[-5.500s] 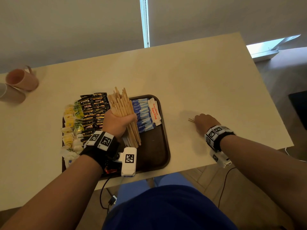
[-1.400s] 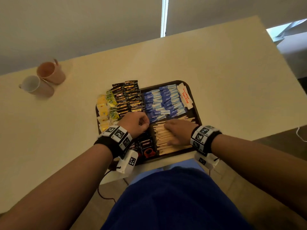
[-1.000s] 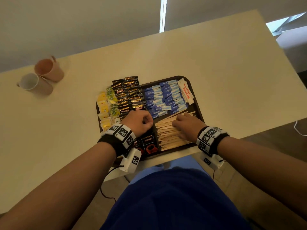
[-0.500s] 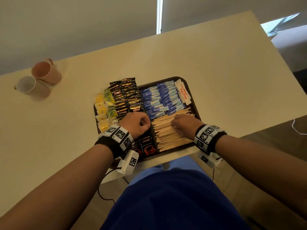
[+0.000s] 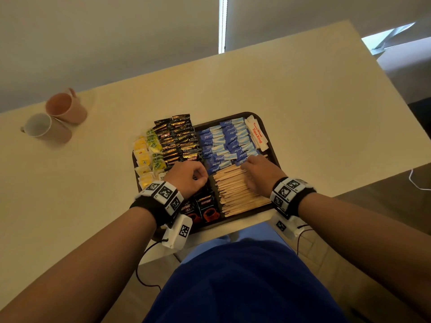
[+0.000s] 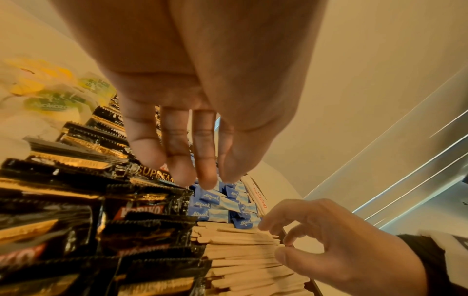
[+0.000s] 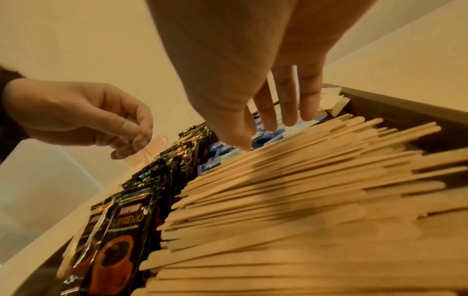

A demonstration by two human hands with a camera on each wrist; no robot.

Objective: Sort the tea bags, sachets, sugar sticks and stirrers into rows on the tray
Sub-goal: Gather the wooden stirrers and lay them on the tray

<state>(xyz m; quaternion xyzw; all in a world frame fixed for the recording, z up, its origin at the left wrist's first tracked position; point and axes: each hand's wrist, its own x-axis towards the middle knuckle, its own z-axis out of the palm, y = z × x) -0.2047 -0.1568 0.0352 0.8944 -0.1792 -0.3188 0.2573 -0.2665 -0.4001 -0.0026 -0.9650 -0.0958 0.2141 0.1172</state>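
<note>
1. Tray [image 5: 270, 145], dark brown, sat at the near edge of a cream table [image 5: 303, 101], overhanging it slightly toward the person.
2. Stirrers [image 5: 235, 194] lay stacked side by side in the tray's near right part; blue sugar sticks [image 5: 224, 145] sat just beyond them, black coffee sachets [image 5: 179, 145] to the left, and yellow tea bags [image 5: 145, 159] at the far left.
3. Right hand [image 5: 258, 173] rested on the stirrers with fingers loosely extended, gripping nothing.
4. Left hand [image 5: 186, 176] hovered over the sachets, fingers hanging loosely curled, holding nothing.
5. Two pink mugs [image 5: 56, 122] stood touching, well apart from the tray, far left on the table.
6. Grey wall [image 5: 116, 43] rose behind the table.
</note>
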